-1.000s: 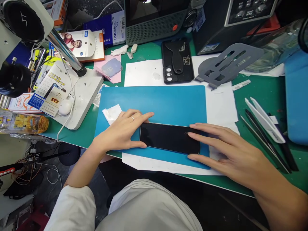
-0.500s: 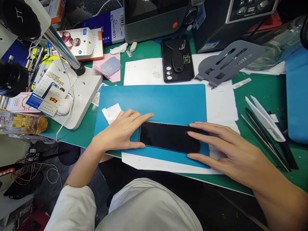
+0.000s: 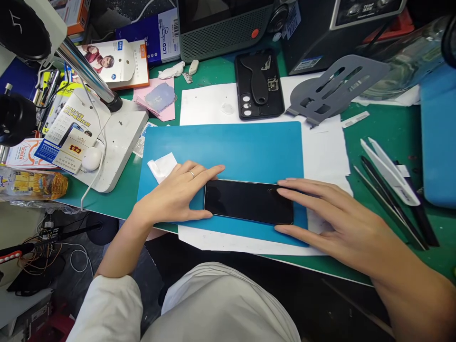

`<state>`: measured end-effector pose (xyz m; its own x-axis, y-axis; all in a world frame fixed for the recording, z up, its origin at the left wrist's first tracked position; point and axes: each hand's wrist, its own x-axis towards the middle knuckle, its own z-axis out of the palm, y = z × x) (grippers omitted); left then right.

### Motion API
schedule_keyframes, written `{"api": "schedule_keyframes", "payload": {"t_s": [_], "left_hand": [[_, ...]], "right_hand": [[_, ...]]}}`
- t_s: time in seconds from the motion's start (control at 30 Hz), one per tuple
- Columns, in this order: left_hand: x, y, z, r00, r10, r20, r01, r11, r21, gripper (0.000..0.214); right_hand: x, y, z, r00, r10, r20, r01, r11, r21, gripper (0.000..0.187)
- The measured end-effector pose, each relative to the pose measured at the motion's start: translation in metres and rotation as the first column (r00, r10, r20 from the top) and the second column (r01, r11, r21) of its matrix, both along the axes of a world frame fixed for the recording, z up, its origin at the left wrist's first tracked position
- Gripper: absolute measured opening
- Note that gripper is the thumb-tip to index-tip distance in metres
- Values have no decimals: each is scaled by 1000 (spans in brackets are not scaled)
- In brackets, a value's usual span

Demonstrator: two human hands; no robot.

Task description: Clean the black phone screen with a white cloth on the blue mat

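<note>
A smartphone (image 3: 245,202) with a dark screen facing up lies lengthwise on a blue mat (image 3: 221,147). My left hand (image 3: 178,192) spans its left end, thumb at the near edge and fingers at the far edge. Around the right end, my right hand (image 3: 327,211) has its thumb at the near edge and its fingers along the far edge, one fingertip over the screen corner. Both hands grip the phone by its sides. A folded white wipe (image 3: 162,167) sits on the mat beside my left hand.
Tweezers (image 3: 392,204) and white pointed tools (image 3: 394,171) lie at right. Behind the mat are a phone in a black case (image 3: 259,85) and a grey slotted stand (image 3: 338,90). A white-based stand with a metal post (image 3: 121,137) occupies the left, near several boxes.
The whole view has shifted slightly, so everything appears a little further left and up. Both hands keep the same hold on the smartphone.
</note>
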<state>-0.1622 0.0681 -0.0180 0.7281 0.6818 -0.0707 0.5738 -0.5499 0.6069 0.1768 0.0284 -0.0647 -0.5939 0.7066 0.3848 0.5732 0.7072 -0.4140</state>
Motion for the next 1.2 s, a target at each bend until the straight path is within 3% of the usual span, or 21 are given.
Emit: {"api": "schedule_keyframes", "payload": {"t_s": [0.83,1.2], "left_hand": [[2,0,-1,1000,-12,-6,12,999,29,84],[0,1,-1,1000,-15,-22,16,1000,26,82]], "right_hand": [[1,-2,1,1000,-23,19,23,999,-29,80],[3,-4,-1,999,-35,24,37,997,-66,68]]}}
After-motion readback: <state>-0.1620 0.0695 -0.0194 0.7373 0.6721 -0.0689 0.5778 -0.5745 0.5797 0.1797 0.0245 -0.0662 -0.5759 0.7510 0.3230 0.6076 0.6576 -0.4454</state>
